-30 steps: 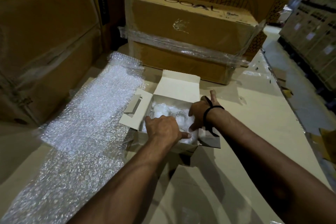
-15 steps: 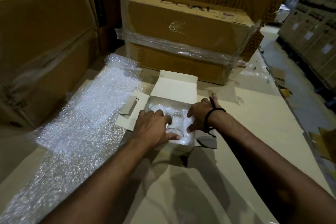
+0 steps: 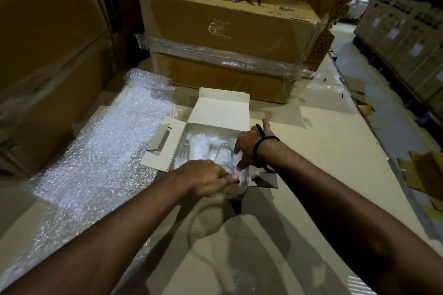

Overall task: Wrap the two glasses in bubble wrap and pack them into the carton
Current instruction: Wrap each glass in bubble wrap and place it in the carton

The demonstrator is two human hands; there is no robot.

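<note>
You are leaning over the cardboard-covered worktop (image 3: 323,151), both forearms reaching toward the small white carton (image 3: 211,127) in front of you. Your left hand (image 3: 203,179) is lying over the carton's near wall, its fingers (image 3: 231,177) bent down and pointing right. The back of the hand is hiding whether they are gripping anything.

Just beyond, your right hand (image 3: 249,148), a black band (image 3: 262,143) round its wrist, is dipping into the carton's right side. Its fingers (image 3: 241,164) are spread and fairly straight, tips touching the contents and closing round nothing.

The two glasses (image 3: 224,152) are lying inside the carton, swathed in bubble wrap (image 3: 199,148), with one clear rim showing between your hands. The two-handed press appears meant to settle the bundles low enough for the flaps to close. The lid flap (image 3: 223,108) is standing open at the far side and a side flap (image 3: 165,143) is lying out to the left.

The spare sheet (image 3: 107,146) of wrap is lying flat just beside that flap, probably within reach for padding. Farther back, a large brown box (image 3: 227,31) bound in clear film is standing behind the carton, with more boxes (image 3: 48,31) stacked at the left.
</note>
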